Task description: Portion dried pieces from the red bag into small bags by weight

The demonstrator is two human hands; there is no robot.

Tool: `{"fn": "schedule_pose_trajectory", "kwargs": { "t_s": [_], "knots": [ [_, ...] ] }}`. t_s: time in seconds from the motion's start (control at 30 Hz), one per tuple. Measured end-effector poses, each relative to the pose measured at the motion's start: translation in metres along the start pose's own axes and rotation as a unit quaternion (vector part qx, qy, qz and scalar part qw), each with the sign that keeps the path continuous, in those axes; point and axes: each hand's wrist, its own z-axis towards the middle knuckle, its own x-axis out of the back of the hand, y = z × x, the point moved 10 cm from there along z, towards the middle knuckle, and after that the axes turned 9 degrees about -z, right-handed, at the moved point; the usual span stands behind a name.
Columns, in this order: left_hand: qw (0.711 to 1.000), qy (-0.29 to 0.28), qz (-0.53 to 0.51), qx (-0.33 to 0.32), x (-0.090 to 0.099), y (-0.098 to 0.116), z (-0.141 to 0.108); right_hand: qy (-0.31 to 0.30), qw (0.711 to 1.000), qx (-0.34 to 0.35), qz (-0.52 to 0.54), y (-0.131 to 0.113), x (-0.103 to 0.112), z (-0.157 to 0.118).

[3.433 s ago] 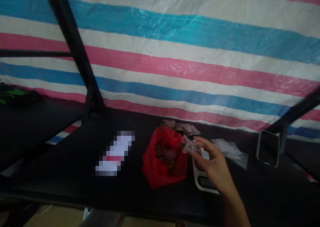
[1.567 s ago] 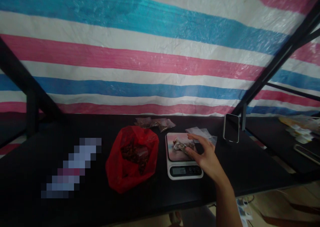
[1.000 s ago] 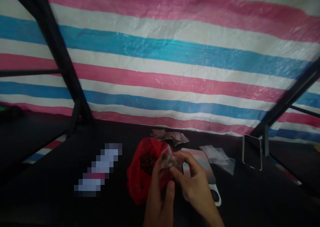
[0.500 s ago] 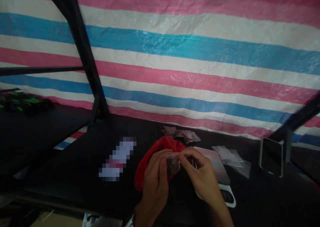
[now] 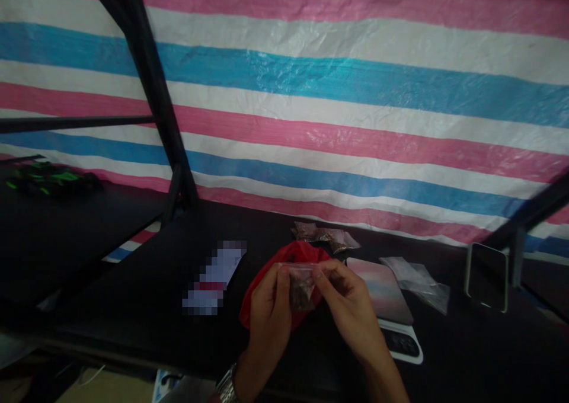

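Note:
A small clear zip bag (image 5: 302, 291) with dark brownish contents hangs between my two hands. My left hand (image 5: 271, 299) pinches its upper left corner, thumb in front. With thumb and fingertips, my right hand (image 5: 345, 293) grips the upper right corner. Right behind the hands lies a red plastic bag (image 5: 262, 278), partly hidden by them. Beside my right hand is a kitchen scale (image 5: 382, 290) with a shiny plate and a dark button panel. Several filled small bags (image 5: 326, 235) lie beyond the red bag.
Flat clear bags (image 5: 420, 281) lie right of the scale. A phone-like framed object (image 5: 486, 277) stands near the right post. At left are a blurred-out packet (image 5: 216, 278), a black metal post (image 5: 162, 106) and a green-black toy vehicle (image 5: 51, 178). Striped sheeting (image 5: 333, 112) hangs behind the black table (image 5: 142, 314).
My left hand has shifted slightly left along the bag's top edge, so the small bag is now spread between both hands and shows more fully. The view has shifted slightly.

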Motion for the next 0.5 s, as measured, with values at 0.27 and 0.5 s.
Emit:
{"fn": "schedule_pose_trajectory", "kwargs": {
  "t_s": [0.27,0.5],
  "knots": [
    [0.998,-0.055,-0.027,0.013,-0.016,-0.007,-0.008,0.042,0.999,0.0,0.031,0.0,0.007,-0.003],
    [0.997,-0.072,0.002,-0.028,-0.022,-0.002,-0.007,0.056,0.998,0.002,0.008,0.007,0.004,-0.004]
  ]
}}
